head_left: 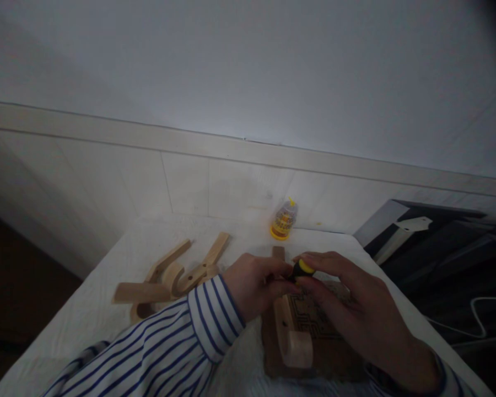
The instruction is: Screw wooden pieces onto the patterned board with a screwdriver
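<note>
The white surface (248, 237) meets a pale wall (215, 187). The left hand (254, 284) and right hand (359, 303) both pinch a black-and-yellow handle (302, 269), each grip nearly closed. The wooden hook (281, 314) lies just below, nearer the left, its long part pointing wallward.

The left hand (252, 284) and right hand (357, 309) hide much of the black-and-yellow tool (303, 268). The right hand also covers part of the patterned board (312, 317). The bottom edge cuts off the striped left sleeve (157, 347); lettering on the yellow-based container (284, 220) is blurred.
</note>
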A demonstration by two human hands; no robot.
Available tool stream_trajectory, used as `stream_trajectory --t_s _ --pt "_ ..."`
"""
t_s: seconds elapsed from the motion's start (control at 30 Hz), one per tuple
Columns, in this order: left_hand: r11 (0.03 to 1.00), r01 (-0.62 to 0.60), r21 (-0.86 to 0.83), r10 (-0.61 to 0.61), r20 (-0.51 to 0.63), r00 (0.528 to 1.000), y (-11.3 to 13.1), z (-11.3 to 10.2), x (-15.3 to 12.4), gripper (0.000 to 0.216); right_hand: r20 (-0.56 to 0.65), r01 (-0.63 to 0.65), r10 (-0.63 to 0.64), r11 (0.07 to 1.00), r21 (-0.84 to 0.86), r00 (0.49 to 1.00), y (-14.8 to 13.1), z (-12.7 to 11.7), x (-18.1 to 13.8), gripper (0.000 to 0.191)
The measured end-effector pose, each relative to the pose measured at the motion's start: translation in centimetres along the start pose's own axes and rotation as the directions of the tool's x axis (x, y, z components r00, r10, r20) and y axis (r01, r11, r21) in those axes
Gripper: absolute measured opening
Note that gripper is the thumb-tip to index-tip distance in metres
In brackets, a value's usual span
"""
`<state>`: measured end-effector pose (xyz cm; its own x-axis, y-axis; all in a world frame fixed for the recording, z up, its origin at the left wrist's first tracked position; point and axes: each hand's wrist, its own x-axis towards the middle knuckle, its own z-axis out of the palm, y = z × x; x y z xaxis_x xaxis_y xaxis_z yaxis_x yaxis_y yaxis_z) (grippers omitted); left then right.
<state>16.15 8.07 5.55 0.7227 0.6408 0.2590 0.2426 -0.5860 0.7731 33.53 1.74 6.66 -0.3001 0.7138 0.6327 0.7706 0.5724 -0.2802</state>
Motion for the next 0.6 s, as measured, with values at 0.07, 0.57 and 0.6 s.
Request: stream_trajectory --t_s 0.07,0.57,0.6 --pt "0.999 0.001 0.036 -0.001 -0.008 1.000 0.3 0.2 0.0 0.015 0.000 0.008 -0.008 1.000 -0.001 1.000 0.0 0.0 0.1 0.021" --pt "0.973 0.021 0.231 0.048 -0.287 0.957 0.4 1.5 -0.2 0.013 0.133 -0.124 0.115 0.991 0.057 0.984 -0.6 -1.1 1.1 0.022" --pt "0.971 0.007 0.238 0.063 -0.286 0.956 0.4 1.5 -0.2 0.013 0.110 -0.092 0.087 0.995 0.047 0.990 -0.6 -1.1 1.1 0.021"
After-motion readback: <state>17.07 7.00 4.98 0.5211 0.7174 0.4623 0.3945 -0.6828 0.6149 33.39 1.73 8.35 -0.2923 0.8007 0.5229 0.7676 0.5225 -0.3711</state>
